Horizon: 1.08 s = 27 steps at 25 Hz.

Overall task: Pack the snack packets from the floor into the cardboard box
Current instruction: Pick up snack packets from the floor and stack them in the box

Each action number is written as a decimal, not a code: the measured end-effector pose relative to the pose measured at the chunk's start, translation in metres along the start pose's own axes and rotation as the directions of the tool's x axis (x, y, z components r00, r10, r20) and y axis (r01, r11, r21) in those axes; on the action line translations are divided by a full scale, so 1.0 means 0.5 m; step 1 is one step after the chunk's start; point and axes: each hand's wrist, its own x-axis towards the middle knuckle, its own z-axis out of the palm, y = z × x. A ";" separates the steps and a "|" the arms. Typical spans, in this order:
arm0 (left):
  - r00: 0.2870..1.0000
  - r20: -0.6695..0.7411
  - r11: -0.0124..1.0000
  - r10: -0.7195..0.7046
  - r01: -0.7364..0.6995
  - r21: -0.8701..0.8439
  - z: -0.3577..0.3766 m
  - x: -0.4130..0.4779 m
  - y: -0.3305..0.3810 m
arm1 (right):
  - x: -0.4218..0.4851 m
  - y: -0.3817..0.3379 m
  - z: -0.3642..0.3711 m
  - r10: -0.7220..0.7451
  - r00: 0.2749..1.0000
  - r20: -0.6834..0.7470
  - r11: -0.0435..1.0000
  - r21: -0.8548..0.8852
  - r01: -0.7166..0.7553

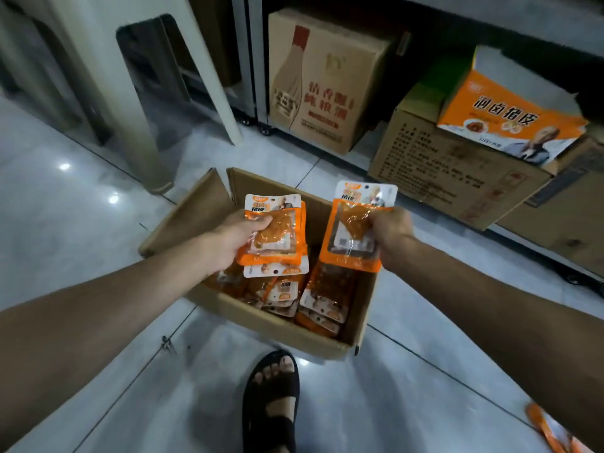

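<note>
Left hand [228, 238] grips a stack of snack packets [277, 230], right hand [390, 230] pinches one packet [354, 223], both above the part-filled cardboard box [284, 328].

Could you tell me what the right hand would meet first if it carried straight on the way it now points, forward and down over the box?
Probably the packets stacked in the box: the right hand, its grip shut on a packet, hangs over the cardboard box's right side. Depth is unclear; the far wall could come first.

Glossy pale tiled floor [81, 223]; cartons [327, 80] under shelving.
</note>
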 end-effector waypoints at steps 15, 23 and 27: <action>0.995 0.101 0.848 -0.001 -0.053 0.528 0.097 0.119 -0.099 | 0.049 0.063 0.008 -0.060 0.995 0.079 0.992 -0.106 0.068; 0.982 -0.173 0.965 0.071 -0.024 0.261 -0.117 0.056 -0.035 | 0.017 0.136 0.281 0.138 0.864 0.484 0.981 -0.185 -0.053; 0.993 -0.112 0.959 0.035 -0.002 0.284 -0.116 0.051 -0.054 | 0.009 0.193 0.353 0.155 0.892 0.425 0.900 -0.433 0.050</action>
